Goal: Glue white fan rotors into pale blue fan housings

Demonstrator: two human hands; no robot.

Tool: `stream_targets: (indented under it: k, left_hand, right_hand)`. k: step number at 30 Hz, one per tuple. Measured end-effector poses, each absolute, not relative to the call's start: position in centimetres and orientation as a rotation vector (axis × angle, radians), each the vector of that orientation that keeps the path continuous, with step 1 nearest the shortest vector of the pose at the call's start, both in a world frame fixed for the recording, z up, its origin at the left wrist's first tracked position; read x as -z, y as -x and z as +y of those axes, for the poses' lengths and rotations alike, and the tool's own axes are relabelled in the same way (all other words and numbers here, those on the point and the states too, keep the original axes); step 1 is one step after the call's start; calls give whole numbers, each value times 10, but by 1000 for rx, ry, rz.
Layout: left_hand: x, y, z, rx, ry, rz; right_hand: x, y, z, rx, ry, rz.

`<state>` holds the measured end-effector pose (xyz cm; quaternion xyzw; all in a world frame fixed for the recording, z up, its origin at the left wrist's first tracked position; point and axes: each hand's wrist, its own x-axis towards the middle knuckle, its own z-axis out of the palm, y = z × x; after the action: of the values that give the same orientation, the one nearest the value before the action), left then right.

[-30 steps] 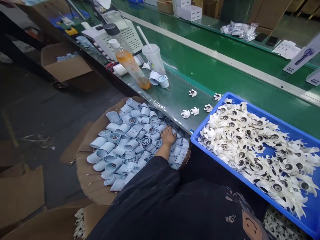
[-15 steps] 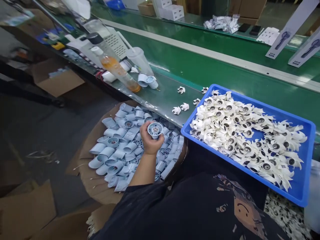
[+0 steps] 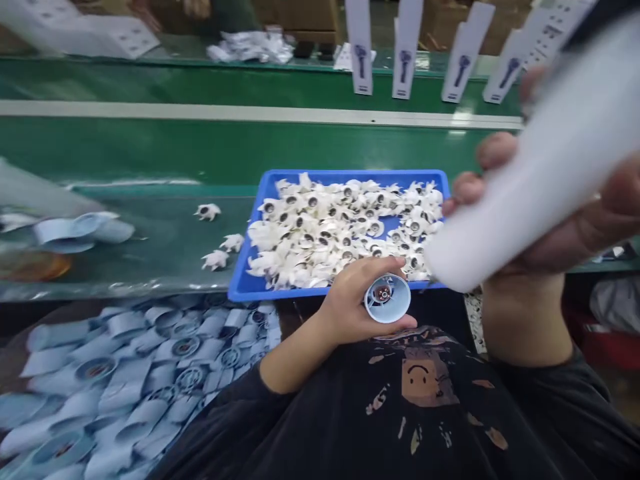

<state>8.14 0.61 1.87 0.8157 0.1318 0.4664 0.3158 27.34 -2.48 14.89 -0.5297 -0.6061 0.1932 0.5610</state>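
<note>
Currently, the left hand (image 3: 350,297) grips a light-blue housing (image 3: 396,304), open end toward the camera, at the blue tray's (image 3: 280,294) near edge; the right hand (image 3: 555,248) grips a blurred white cylinder (image 3: 535,187). Apparent step: positioning both parts. Next move likely requires steady alignment.

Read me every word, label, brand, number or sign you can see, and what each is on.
None can be read for certain.
Upright boxes: small print below the product pictures, too small and blurred.
Shirt: lettering above the frowning face, cut off and unreadable.
White cylinder in the right hand: no text shows; blurred.
Blue housing in the left hand: no text shows.
</note>
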Motion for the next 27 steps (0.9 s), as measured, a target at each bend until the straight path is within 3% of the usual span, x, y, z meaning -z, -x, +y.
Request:
stream_targets:
  k: [4, 10, 16, 24, 27]
  left_hand:
    - [-33, -100, 2, -1286, -2219, 353]
    - [-36, -105, -6, -1289, -2254, 405]
    - [-35, -107, -9, -1272, -2271, 473]
    - [-30, -111, -10, -1258, -2259, 512]
    - [-30, -110, -6, -1052, -2266, 581]
  right_hand:
    - [-146, -251, -21, -717, 1023, -1137]
    - [-121, -286, -21, -237, 1264, -1755]
    - [-107, -302, 0, -582, 1319, -1875]
    - [-108, -270, -34, -535, 1172, -1626]
    - [-109, -266, -35, -504, 1142, -1522]
